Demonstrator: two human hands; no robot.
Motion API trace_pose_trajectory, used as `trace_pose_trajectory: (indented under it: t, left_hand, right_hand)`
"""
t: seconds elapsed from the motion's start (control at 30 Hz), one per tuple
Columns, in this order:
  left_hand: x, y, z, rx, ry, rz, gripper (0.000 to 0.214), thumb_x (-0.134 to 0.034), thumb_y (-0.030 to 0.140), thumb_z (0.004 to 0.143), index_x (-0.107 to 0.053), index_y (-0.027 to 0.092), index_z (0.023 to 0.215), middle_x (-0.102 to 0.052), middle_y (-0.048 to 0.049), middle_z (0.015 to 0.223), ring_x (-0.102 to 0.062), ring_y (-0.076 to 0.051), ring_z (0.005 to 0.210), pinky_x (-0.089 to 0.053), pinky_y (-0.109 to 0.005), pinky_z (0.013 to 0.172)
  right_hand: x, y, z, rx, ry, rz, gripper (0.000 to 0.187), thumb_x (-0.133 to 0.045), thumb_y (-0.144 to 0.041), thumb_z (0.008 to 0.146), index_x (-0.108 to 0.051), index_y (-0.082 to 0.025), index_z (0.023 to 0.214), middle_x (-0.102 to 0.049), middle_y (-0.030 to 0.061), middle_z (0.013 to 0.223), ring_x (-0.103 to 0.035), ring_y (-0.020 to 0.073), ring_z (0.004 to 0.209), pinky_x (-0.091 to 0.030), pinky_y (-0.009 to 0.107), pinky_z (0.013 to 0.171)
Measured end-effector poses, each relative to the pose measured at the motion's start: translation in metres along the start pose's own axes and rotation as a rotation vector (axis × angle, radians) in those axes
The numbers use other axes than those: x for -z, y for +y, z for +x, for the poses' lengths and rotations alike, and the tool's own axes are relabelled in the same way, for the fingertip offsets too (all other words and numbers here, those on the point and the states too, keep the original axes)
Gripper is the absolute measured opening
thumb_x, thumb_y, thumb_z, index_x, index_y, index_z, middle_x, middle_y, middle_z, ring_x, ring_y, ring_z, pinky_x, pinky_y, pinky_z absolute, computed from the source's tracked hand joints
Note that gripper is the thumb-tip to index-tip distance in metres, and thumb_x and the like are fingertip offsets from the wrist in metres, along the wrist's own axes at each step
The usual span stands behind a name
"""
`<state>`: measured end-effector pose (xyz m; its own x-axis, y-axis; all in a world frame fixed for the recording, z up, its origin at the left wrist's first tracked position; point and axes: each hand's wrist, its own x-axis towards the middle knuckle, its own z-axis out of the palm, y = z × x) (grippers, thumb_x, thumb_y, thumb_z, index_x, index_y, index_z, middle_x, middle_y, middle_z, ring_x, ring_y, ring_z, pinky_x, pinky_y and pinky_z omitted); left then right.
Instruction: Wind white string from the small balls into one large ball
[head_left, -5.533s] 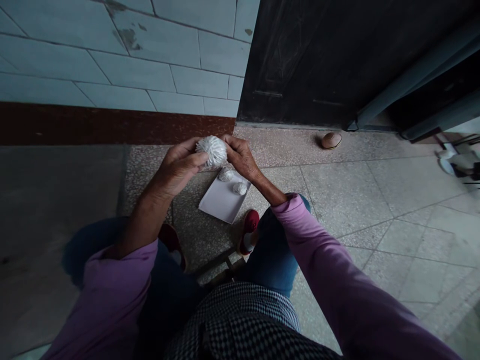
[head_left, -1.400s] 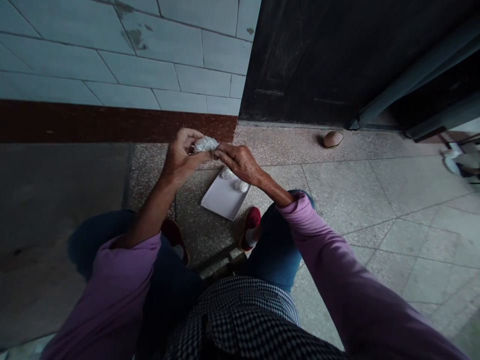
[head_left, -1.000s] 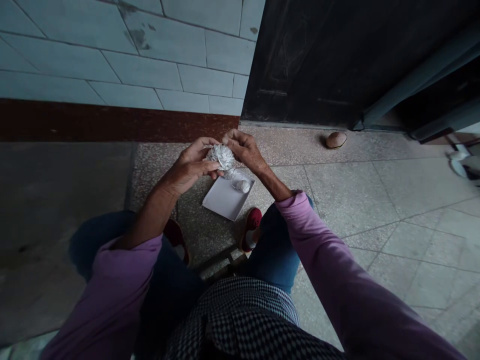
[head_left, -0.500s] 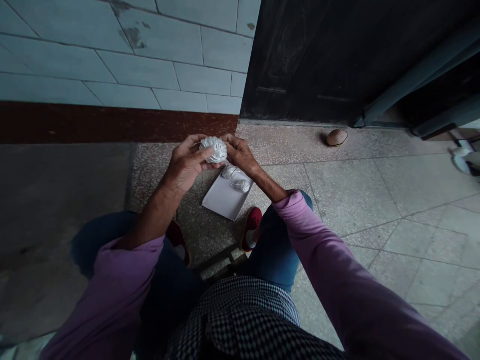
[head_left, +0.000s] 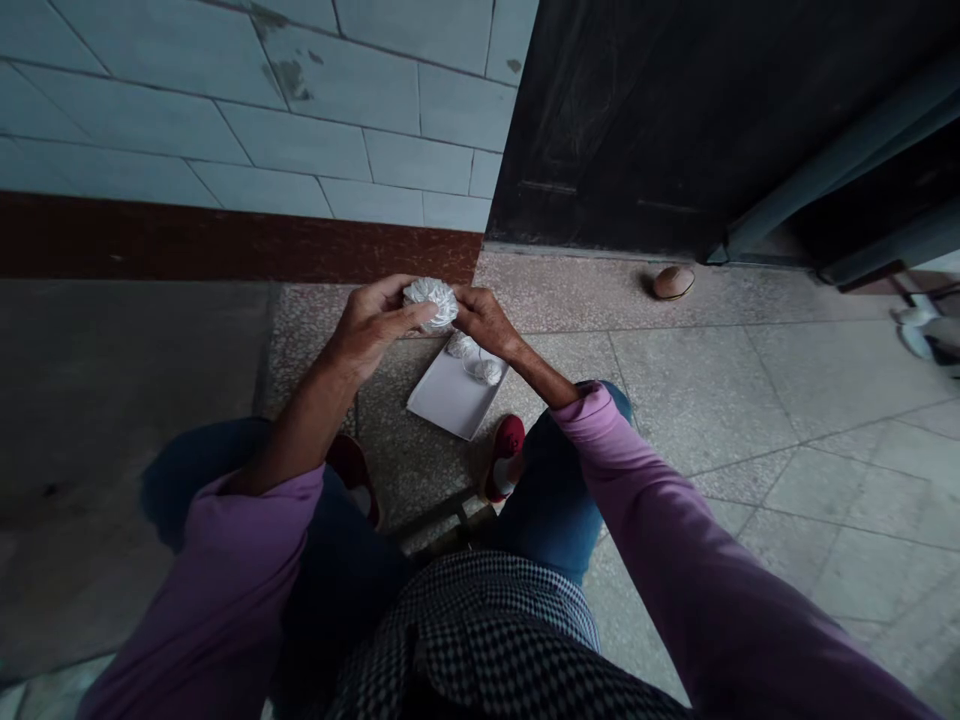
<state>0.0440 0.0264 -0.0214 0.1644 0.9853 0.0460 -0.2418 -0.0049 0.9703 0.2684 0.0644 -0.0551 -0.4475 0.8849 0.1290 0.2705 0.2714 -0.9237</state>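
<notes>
Currently: white ball (head_left: 436, 292) in my left hand (head_left: 371, 322), above the tray (head_left: 447, 400).

Surface is a speckled stone floor (head_left: 675, 390) cut into slabs, with a dark grey patch (head_left: 127, 380) on my left. Pale tiled wall (head_left: 300, 145) ahead, stained in spots, red-brown skirting (head_left: 225, 238) along its foot. Dark door (head_left: 615, 130) to the right of it. Light is dim; stuff at far right too blurred to name.

Counts: three balls total. One is in hand, two sit toward the tray's far side: front ball (head_left: 488, 372) and back ball (head_left: 460, 345). One shallow white tray. Two red shoes (head_left: 508, 440), mine. One brown rounded object (head_left: 673, 282) near the door, well apart from the tray.

Left is clamped on the ball, thumb across the near face. Right hand (head_left: 484, 318) has fingertips at the ball's right edge; can't tell if they're pinching anything.
</notes>
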Motion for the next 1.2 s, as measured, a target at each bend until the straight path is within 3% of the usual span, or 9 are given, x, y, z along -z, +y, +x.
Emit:
trace_pose_trajectory:
  t: [0.17,0.3,0.4,0.53,0.63,0.73,0.87,1.0,1.2]
  left_hand:
    - [0.009,-0.012,0.014,-0.102,0.221,-0.060,0.057,-0.117,0.048,0.063,-0.081,0.022,0.099,-0.085,-0.0050,0.097,-0.077,-0.020,0.080,-0.062,-0.028,0.068]
    - [0.022,-0.020,0.025,-0.173,0.336,0.135,0.046,-0.109,0.040,0.065,-0.072,0.026,0.089,-0.080,-0.0001,0.086,-0.070,-0.020,0.075,-0.050,-0.027,0.061]
    - [0.023,-0.025,0.025,-0.201,0.284,0.335,0.042,-0.108,0.037,0.067,-0.073,0.026,0.087,-0.077,0.0012,0.083,-0.067,-0.021,0.078,-0.050,-0.029,0.068]
    - [0.013,-0.027,0.016,-0.161,0.083,0.469,0.043,-0.109,0.046,0.072,-0.076,0.025,0.090,-0.077,0.0008,0.085,-0.068,-0.023,0.082,-0.052,-0.032,0.074]
    - [0.006,-0.022,0.006,-0.096,-0.090,0.393,0.042,-0.107,0.046,0.075,-0.083,0.024,0.102,-0.086,-0.0035,0.100,-0.077,-0.026,0.091,-0.061,-0.036,0.082]
    - [0.002,-0.016,-0.001,-0.043,-0.154,0.219,0.049,-0.113,0.046,0.075,-0.087,0.022,0.109,-0.090,-0.0087,0.110,-0.084,-0.030,0.099,-0.070,-0.039,0.089]
    - [0.003,-0.011,-0.001,-0.002,-0.104,-0.013,0.057,-0.119,0.047,0.073,-0.082,0.024,0.111,-0.091,-0.0095,0.114,-0.089,-0.032,0.102,-0.077,-0.039,0.084]
    - [0.011,-0.016,0.004,-0.015,-0.010,-0.100,0.065,-0.120,0.049,0.074,-0.075,0.025,0.113,-0.088,-0.0078,0.115,-0.090,-0.033,0.107,-0.082,-0.045,0.086]
    - [0.024,-0.036,0.021,-0.073,0.193,-0.002,0.070,-0.122,0.048,0.066,-0.072,0.025,0.108,-0.086,-0.0065,0.107,-0.082,-0.025,0.093,-0.068,-0.031,0.072]
  right_hand:
    - [-0.007,-0.024,-0.013,-0.009,-0.106,-0.072,0.056,-0.066,-0.062,0.137,-0.074,-0.020,0.100,-0.064,0.0008,0.088,-0.056,0.0209,0.087,-0.048,0.034,0.089]
    - [-0.004,-0.039,-0.026,0.070,-0.234,-0.095,0.053,-0.063,-0.059,0.138,-0.081,-0.020,0.107,-0.068,0.0029,0.090,-0.062,0.0234,0.091,-0.052,0.036,0.091]
    - [0.007,-0.046,-0.026,0.109,-0.212,-0.089,0.062,-0.063,-0.072,0.138,-0.080,-0.021,0.107,-0.069,0.0034,0.093,-0.061,0.0233,0.090,-0.053,0.036,0.091]
    - [0.024,-0.047,-0.017,0.070,-0.039,-0.106,0.065,-0.066,-0.079,0.137,-0.079,-0.025,0.102,-0.066,0.0046,0.089,-0.060,0.0253,0.091,-0.052,0.038,0.088]
    - [0.031,-0.037,-0.007,0.044,0.081,-0.091,0.068,-0.069,-0.079,0.136,-0.075,-0.026,0.093,-0.064,0.0053,0.086,-0.059,0.0251,0.092,-0.052,0.039,0.089]
    - [0.028,-0.021,0.001,0.034,0.079,-0.041,0.070,-0.071,-0.079,0.134,-0.070,-0.026,0.088,-0.065,0.0035,0.086,-0.057,0.0227,0.090,-0.052,0.038,0.090]
    - [0.009,-0.004,0.003,0.012,-0.021,-0.020,0.061,-0.071,-0.058,0.137,-0.062,-0.026,0.086,-0.067,0.0012,0.090,-0.060,0.0216,0.090,-0.053,0.036,0.094]
    - [-0.005,-0.005,-0.005,-0.050,-0.095,-0.223,0.047,-0.072,-0.025,0.133,-0.063,-0.023,0.087,-0.070,0.0016,0.090,-0.064,0.0222,0.094,-0.052,0.035,0.099]
    - [-0.006,-0.028,-0.021,-0.015,-0.186,-0.338,0.033,-0.067,-0.024,0.135,-0.082,-0.020,0.106,-0.081,0.0053,0.102,-0.072,0.0239,0.100,-0.055,0.035,0.105]
